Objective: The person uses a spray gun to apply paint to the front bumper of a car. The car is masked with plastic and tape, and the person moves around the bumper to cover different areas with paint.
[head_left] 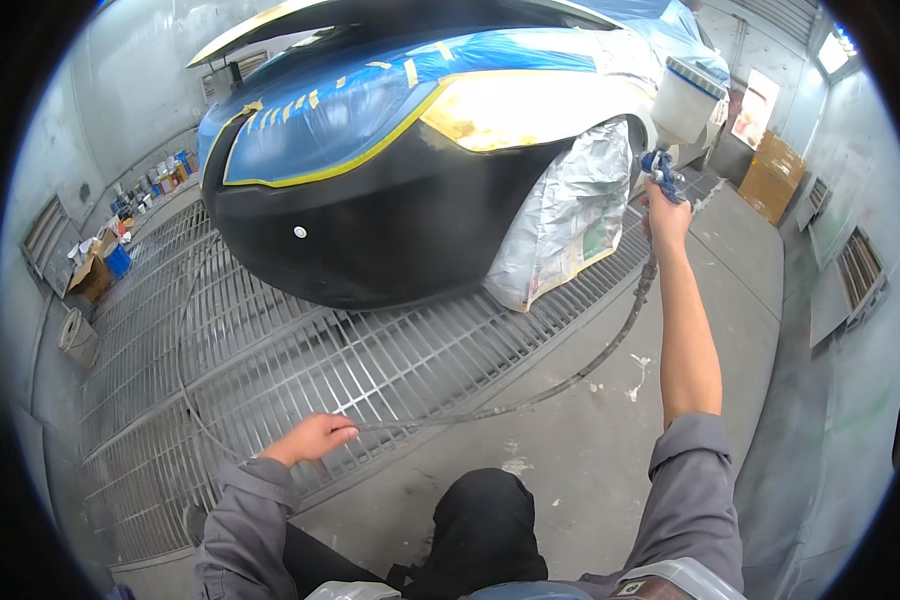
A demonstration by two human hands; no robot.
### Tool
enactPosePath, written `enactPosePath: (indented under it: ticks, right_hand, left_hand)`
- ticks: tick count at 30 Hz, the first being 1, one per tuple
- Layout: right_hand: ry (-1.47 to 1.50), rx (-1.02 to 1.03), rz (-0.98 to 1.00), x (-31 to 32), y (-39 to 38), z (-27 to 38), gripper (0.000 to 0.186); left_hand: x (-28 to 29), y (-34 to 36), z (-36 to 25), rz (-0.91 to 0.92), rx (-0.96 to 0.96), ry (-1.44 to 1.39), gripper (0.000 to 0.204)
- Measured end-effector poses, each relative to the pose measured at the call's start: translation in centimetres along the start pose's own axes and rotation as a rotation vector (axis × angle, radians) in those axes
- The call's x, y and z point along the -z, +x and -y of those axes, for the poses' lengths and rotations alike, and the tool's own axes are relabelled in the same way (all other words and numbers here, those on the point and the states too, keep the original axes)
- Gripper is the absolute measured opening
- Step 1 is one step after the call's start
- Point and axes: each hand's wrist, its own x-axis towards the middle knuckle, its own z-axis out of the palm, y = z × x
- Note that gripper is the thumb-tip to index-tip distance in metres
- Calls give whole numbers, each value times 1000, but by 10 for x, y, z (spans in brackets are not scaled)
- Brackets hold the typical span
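Observation:
My right hand (669, 212) is wrapped round the grip of a blue spray gun (662, 172), held out at the car's front wheel. A translucent white paint cup (686, 102) sits tilted on top of the gun. From the grip a dark air hose (610, 345) curves down and left to my left hand (315, 438), whose fingers are closed on it. Beyond my hands stands a car with a dark bumper (370, 225). Blue masking film (340, 115) with yellow tape edges covers its front, and silvery sheeting (560, 215) drapes the wheel. The panel (515, 105) above the wheel is white with yellowish patches.
Metal floor grating (370, 370) runs under the car. At left are several cans (165, 180), an open cardboard box (92, 280) and a bucket (78, 335). A large cardboard box (772, 178) leans by the right wall. The hose loops across the grating.

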Motion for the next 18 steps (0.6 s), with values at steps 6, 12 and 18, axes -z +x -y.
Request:
enactPosePath:
  ticks: [6,12,18]
  right_hand:
    - [-54,60,192,-60,-98,62,27]
    - [-164,149,292,-136,-210,141,29]
    - [-226,34,334,-226,-340,191,27]
  left_hand:
    - [5,-18,38,93,-121,100,32]
    - [36,-44,89,193,-117,316,42]
    - [92,-107,139,485,-85,441,43]
